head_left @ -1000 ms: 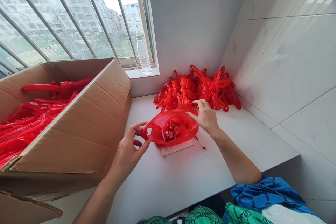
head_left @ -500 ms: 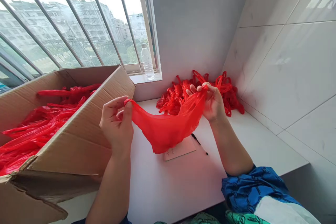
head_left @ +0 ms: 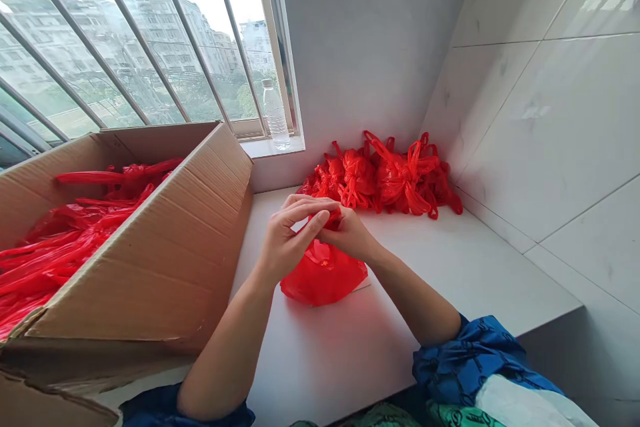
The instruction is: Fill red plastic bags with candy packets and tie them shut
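Meeting, left hand (head_left: 284,239) and right hand (head_left: 351,235) are pinching the red bag (head_left: 323,280) up top (its body bulging directly below).

A thin red plastic bag (head_left: 325,283) stands or hangs upright over the white table (head_left: 330,353), its top bunched narrow at the fingers (head_left: 316,225) of both hands. Below, its body swells wide and rounded; a small yellowish fleck shows near the middle.
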A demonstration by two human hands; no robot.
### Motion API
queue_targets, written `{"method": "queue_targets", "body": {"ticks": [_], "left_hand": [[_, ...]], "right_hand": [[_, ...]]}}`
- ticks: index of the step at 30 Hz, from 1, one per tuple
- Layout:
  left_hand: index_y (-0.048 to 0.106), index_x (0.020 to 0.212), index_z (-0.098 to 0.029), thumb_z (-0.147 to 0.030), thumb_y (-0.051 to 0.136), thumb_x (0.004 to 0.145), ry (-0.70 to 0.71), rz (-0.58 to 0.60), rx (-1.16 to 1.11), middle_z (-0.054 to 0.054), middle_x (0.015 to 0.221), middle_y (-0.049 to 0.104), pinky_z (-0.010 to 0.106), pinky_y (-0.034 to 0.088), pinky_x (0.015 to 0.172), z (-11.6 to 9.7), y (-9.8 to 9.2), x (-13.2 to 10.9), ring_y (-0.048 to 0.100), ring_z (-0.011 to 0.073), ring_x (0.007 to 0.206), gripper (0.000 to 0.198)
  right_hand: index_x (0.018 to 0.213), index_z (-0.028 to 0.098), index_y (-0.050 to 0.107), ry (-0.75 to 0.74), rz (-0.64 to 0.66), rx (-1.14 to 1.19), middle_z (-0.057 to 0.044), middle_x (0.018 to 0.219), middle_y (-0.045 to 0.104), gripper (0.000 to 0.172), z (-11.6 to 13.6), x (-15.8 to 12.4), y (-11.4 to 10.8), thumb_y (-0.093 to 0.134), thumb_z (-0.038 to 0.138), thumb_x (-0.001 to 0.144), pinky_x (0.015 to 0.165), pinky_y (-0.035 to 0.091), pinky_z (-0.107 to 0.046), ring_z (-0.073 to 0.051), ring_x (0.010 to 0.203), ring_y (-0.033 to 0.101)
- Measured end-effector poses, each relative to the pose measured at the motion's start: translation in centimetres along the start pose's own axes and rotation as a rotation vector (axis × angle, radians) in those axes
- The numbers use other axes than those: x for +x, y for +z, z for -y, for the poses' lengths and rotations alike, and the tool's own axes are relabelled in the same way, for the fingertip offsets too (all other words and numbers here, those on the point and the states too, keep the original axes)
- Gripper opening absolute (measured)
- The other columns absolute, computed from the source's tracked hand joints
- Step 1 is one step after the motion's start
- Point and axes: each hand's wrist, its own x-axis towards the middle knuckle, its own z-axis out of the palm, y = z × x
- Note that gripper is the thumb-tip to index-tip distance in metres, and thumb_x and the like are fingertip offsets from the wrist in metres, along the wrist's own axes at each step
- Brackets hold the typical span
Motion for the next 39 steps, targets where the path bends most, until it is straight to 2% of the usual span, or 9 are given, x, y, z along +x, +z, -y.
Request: {"method": "queue_targets", "body": {"ticks": [4,7,10,13,18,24,31,36,39], "left_hand": [[0.056,0.135,-0.029,-0.035,0.07,0.086,0.015,-0.188,0.082,0.008,0.142,0.051,0.041,0.042,0.107,1.9,1.2,-1.3,0.05,0.0249,0.128,0.052],[0.037,0.147,-0.03,-0.038,0.076,0.081,-0.227,-0.043,-0.11,0.009,0.131,0.058,0.039,0.048,0.099,4.1,2.0,-2.2,0.058,0.025,0.118,0.077],[0.044,0.142,-0.026,-0.039,0.07,0.086,-0.498,0.129,-0.398,0.005,0.097,0.069,0.034,0.052,0.084,5.4,1.8,-2.7,0.067,0.0216,0.092,0.063],[0.054,0.135,-0.023,-0.03,0.067,0.087,-0.667,0.144,-0.7,-0.002,0.069,0.061,0.031,0.05,0.082,5.9,0.8,-2.8,0.061,0.0144,0.07,0.05],[0.06,0.129,-0.02,-0.023,0.066,0.08,-0.815,0.055,-1.007,-0.001,0.069,0.059,0.021,0.047,0.067,5.8,-0.7,-2.5,0.054,0.0103,0.063,0.05],[0.053,0.137,-0.02,-0.037,0.06,0.09,-0.809,0.096,-0.895,0.007,0.085,0.071,0.023,0.05,0.064,5.2,-1.0,-2.4,0.063,0.0145,0.066,0.051],[0.065,0.121,-0.02,-0.037,0.078,0.079,-0.836,0.095,-0.849,0.005,0.082,0.072,0.023,0.051,0.058,5.6,-0.2,-2.8,0.066,0.0146,0.064,0.047],[0.074,0.101,-0.018,-0.036,0.081,0.077,-0.597,-0.134,-0.617,0.005,0.09,0.073,0.023,0.053,0.072,5.7,-0.6,-2.8,0.066,0.0128,0.075,0.03],[0.075,0.098,-0.019,-0.035,0.079,0.079,-0.487,-0.301,-0.44,0.004,0.089,0.071,0.025,0.053,0.082,6.6,-1.8,-2.7,0.064,0.0122,0.08,0.026]], "right_hand": [[0.105,0.021,0.071,0.101,-0.104,0.139,0.002,0.071,0.061,0.032,-0.3,0.0,-0.2,0.063,0.047,0.089,0.052,0.04,-0.024,-0.008,0.053,0.044],[0.106,0.021,0.071,0.141,-0.133,0.294,0.003,0.065,0.056,0.028,-0.3,0.2,-1.0,0.063,0.042,0.088,0.052,0.038,-0.023,-0.009,0.055,0.042],[0.099,0.019,0.069,0.19,-0.109,0.404,0.005,0.056,0.049,0.024,-0.7,0.5,-1.8,0.062,0.038,0.086,0.048,0.035,-0.023,-0.009,0.049,0.038],[0.091,0.02,0.062,0.195,-0.044,0.468,0.004,0.063,0.058,0.013,-1.1,0.6,-2.5,0.056,0.026,0.082,0.045,0.03,-0.022,-0.007,0.044,0.036],[0.086,0.021,0.057,0.104,0.104,0.099,0.001,0.073,0.065,0.016,-0.5,0.0,-2.7,0.046,0.012,0.079,0.053,0.036,-0.023,-0.01,0.055,0.05],[0.091,0.022,0.065,-0.229,0.065,-0.59,-0.003,0.097,0.067,0.023,-0.2,-0.6,-2.5,0.052,0.005,0.082,0.075,0.049,-0.028,-0.015,0.087,0.063],[0.1,0.025,0.068,-0.349,0.084,-0.541,-0.005,0.112,0.068,0.018,-0.1,-0.8,-1.8,0.057,0.014,0.091,0.085,0.055,-0.034,-0.019,0.105,0.065],[0.092,0.027,0.073,-0.369,0.044,-0.442,-0.005,0.11,0.07,0.008,1.0,-2.1,-3.2,0.069,0.022,0.088,0.093,0.052,-0.042,-0.021,0.105,0.064],[0.091,0.028,0.074,-0.294,0.032,-0.302,-0.004,0.095,0.073,0.01,1.3,-4.2,-5.3,0.072,0.019,0.086,0.085,0.054,-0.042,-0.021,0.093,0.066]]}}
